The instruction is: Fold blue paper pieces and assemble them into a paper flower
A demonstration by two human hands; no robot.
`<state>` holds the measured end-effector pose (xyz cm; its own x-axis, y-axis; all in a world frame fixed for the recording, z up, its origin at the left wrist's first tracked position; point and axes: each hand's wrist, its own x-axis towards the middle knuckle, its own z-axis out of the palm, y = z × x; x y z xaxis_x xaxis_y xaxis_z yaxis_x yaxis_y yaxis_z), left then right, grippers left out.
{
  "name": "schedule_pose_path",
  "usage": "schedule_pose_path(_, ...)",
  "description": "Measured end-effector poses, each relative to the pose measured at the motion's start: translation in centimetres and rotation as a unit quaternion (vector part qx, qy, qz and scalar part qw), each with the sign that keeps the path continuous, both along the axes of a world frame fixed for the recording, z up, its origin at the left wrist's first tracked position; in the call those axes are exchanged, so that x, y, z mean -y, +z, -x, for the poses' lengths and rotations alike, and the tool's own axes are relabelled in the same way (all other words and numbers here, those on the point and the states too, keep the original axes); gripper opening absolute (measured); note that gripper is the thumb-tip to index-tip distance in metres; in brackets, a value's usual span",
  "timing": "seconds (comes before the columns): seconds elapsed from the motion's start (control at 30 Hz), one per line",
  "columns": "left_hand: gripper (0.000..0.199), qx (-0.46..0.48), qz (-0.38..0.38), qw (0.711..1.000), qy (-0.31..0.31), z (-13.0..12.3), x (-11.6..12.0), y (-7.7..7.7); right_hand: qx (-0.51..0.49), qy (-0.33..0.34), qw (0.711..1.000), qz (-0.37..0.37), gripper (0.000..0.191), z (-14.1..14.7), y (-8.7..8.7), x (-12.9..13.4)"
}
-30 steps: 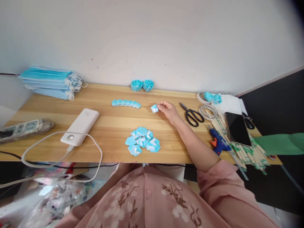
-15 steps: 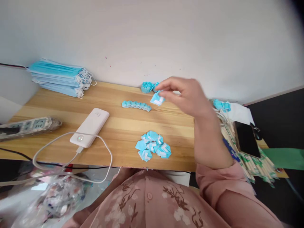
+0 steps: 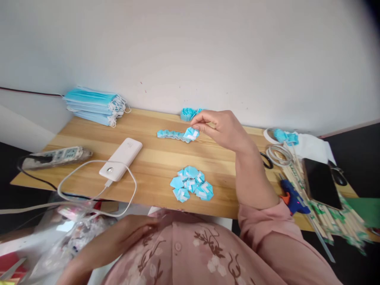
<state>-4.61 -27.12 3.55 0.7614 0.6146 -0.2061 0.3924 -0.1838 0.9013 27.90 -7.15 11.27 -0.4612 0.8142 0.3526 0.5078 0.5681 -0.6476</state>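
Note:
My right hand (image 3: 218,126) pinches a small blue folded piece (image 3: 191,133) with white strips on it, between thumb and fingertips. The piece overlaps the right end of a row of linked blue folded pieces (image 3: 170,134) lying on the table; whether it touches the row I cannot tell. Nearer me is a loose cluster of similar blue pieces (image 3: 190,183), several with white strips. My left hand (image 3: 138,227) lies against my shirt below the table edge, its partly visible fingers stretched out and nothing seen in it.
Blue rosettes (image 3: 188,114) sit by the wall. A stack of face masks (image 3: 92,105), a cabled white power bank (image 3: 121,158) and a power strip (image 3: 56,157) are on the left. To the right lie a phone (image 3: 322,182), a blue glue gun (image 3: 293,198) and wrapped chopsticks (image 3: 332,221).
My right hand has brought the blue piece down and left to the row's end. My left hand has come into clearer sight, and the view has shifted slightly.

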Motion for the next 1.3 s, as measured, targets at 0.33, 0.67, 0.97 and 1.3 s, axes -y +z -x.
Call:
schedule_pose_path(0.33, 0.039, 0.101, -0.256, 0.935, 0.226, -10.0, -12.9, 7.0, 0.038, -0.011, 0.998, -0.045, 0.015, -1.3, 1.5, 1.9)
schedule_pose_path(0.67, 0.026, 0.172, -0.078, 0.968, 0.165, -15.9, -22.3, 5.4, 0.043, -0.073, 0.995, -0.060, 0.018, -3.1, 0.6, 0.2)
schedule_pose_path(0.97, 0.026, 0.263, -0.040, 0.906, 0.328, -16.7, -25.6, 0.7, -0.094, -0.051, 0.991, 0.078, 0.033, -4.4, -4.6, -4.1)
schedule_pose_path(1.3, 0.024, 0.275, -0.022, 0.901, 0.335, -16.8, -25.5, -1.8, -0.065, -0.054, 0.990, 0.115, 0.028, -2.7, -6.8, -4.9)
